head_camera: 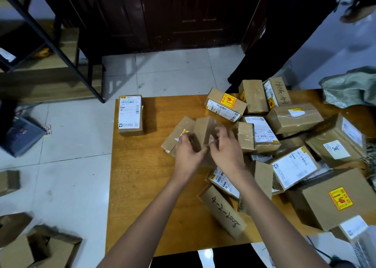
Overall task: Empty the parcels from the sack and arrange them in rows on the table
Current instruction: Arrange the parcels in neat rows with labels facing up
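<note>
On the wooden table (pixel 142 196), a heap of several brown cardboard parcels (pixel 293 141) covers the right half. One parcel with a white label (pixel 130 114) lies alone at the far left corner. In the middle, my left hand (pixel 188 153) and my right hand (pixel 225 151) both reach onto a blurred brown parcel (pixel 203 129); motion blur hides the exact grip. Next to it on the left lies another brown parcel (pixel 179 133), partly under my left hand. The green woven sack (pixel 350 88) lies crumpled at the table's far right.
A parcel marked in black pen (pixel 223 210) lies near the front edge under my right forearm. Flattened cardboard (pixel 36 247) lies on the tiled floor at lower left. A black metal rack (pixel 50 39) stands at far left. A person's dark trouser legs (pixel 262 50) stand behind the table.
</note>
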